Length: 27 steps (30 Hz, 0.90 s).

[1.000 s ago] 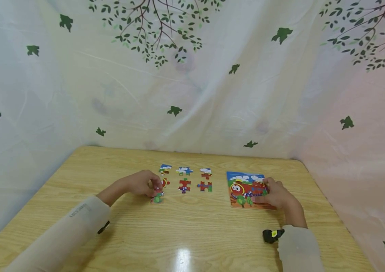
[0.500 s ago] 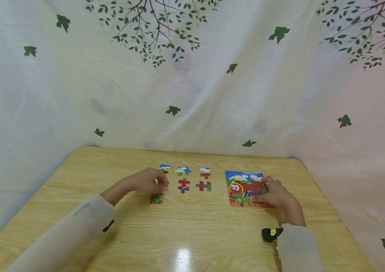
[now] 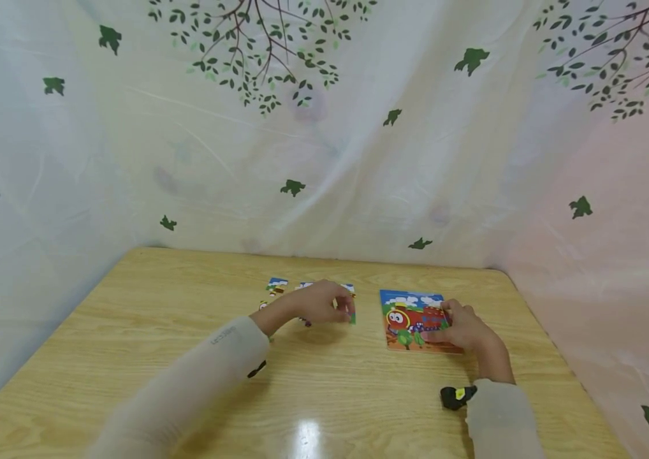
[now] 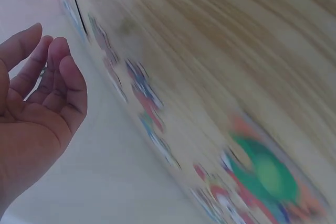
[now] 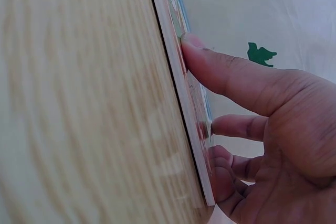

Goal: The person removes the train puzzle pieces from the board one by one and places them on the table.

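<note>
My left hand [image 3: 324,302] hovers over the loose jigsaw pieces, its fingers loosely bent. The left wrist view shows this hand [image 4: 44,98] with nothing in it. A piece with sky and clouds [image 3: 277,284] lies at the left of the group; hand and forearm cover most of the others. Blurred in the left wrist view is a piece with a green shape [image 4: 268,174]. To the right lies a flat puzzle board [image 3: 405,312] picturing a red character with big eyes. My right hand [image 3: 468,328] rests on the board's right side, thumb [image 5: 210,61] pressing its face.
The wooden table [image 3: 324,389] reaches back to a pale curtain [image 3: 324,153] printed with branches and green birds. A black and yellow wrist strap [image 3: 458,396] sits at the right sleeve.
My left hand has moved right, from the leftmost pieces to above the right-hand ones, and its forearm now covers several pieces. My right hand stays on the puzzle board.
</note>
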Available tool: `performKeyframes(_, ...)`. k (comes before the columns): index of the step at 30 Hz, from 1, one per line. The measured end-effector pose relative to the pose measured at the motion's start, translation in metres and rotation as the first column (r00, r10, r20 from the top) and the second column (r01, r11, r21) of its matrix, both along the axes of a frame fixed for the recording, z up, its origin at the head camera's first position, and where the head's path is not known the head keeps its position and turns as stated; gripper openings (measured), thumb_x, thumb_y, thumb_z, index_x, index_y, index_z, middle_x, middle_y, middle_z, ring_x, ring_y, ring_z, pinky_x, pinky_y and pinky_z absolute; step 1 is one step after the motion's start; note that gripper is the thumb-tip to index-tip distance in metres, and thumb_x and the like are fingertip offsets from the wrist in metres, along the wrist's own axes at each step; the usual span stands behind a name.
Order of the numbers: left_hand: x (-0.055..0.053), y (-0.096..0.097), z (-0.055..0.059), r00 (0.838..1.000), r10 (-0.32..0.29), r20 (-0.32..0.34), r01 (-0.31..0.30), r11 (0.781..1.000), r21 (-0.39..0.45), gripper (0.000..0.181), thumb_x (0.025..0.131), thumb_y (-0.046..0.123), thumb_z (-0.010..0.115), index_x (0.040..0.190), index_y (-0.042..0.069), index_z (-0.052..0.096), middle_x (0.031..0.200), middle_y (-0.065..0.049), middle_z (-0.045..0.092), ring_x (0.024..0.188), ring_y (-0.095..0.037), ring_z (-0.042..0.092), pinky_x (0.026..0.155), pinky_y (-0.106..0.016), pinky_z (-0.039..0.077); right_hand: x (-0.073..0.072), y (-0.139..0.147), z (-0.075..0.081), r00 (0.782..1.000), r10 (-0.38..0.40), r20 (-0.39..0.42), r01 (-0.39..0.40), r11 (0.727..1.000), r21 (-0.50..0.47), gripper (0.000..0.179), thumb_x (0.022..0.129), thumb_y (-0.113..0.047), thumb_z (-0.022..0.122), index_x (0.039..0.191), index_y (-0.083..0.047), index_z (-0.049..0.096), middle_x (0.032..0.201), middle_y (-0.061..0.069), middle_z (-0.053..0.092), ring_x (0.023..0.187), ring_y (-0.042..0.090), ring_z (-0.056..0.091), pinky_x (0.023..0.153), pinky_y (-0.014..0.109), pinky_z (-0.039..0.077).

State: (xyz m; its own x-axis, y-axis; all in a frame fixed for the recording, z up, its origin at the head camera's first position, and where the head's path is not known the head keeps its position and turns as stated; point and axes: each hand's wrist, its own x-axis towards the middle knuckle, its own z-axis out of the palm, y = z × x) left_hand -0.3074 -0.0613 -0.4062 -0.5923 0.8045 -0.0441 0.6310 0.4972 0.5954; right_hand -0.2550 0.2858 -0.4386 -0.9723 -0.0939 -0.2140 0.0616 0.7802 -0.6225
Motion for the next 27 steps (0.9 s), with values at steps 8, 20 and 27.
performKeyframes(8, -0.001, 0.072, -0.014, 0.998, 0.049, 0.037, -0.049, 0.999, -0.012, 0.022, 0.098, 0.016, 0.071, 0.118, 0.006, 0.069, 0.095, 0.006, 0.065, 0.084, -0.006, 0.060, 0.075, -0.022, 0.050, -0.003, 0.000, 0.000, 1.000, 0.005, 0.003, -0.005, 1.000, 0.005, 0.100, 0.084, -0.042, 0.085, 0.150, 0.009, 0.030, 0.139, 0.037, 0.034, 0.121, 0.049, 0.042, 0.104, 0.067, 0.038)
performKeyframes(20, 0.008, 0.135, -0.027, 0.994, 0.096, 0.051, -0.089, 0.990, -0.111, 0.039, 0.087, 0.032, 0.084, 0.110, 0.005, 0.068, 0.081, 0.007, 0.054, 0.067, -0.005, 0.045, 0.062, -0.019, 0.041, -0.005, 0.004, -0.005, 0.999, 0.044, -0.019, -0.043, 0.999, 0.024, 0.098, 0.084, -0.042, 0.085, 0.147, 0.011, 0.032, 0.138, 0.039, 0.035, 0.121, 0.051, 0.042, 0.100, 0.065, 0.042)
performKeyframes(27, 0.010, 0.145, -0.030, 0.983, 0.186, 0.011, -0.181, 0.969, -0.166, 0.042, 0.081, 0.039, 0.088, 0.106, 0.012, 0.066, 0.092, 0.009, 0.061, 0.078, -0.006, 0.054, 0.069, -0.019, 0.047, -0.004, 0.004, -0.003, 0.998, 0.054, -0.020, -0.054, 0.998, 0.022, 0.099, 0.085, -0.042, 0.085, 0.148, 0.012, 0.031, 0.136, 0.039, 0.036, 0.120, 0.050, 0.043, 0.100, 0.066, 0.042)
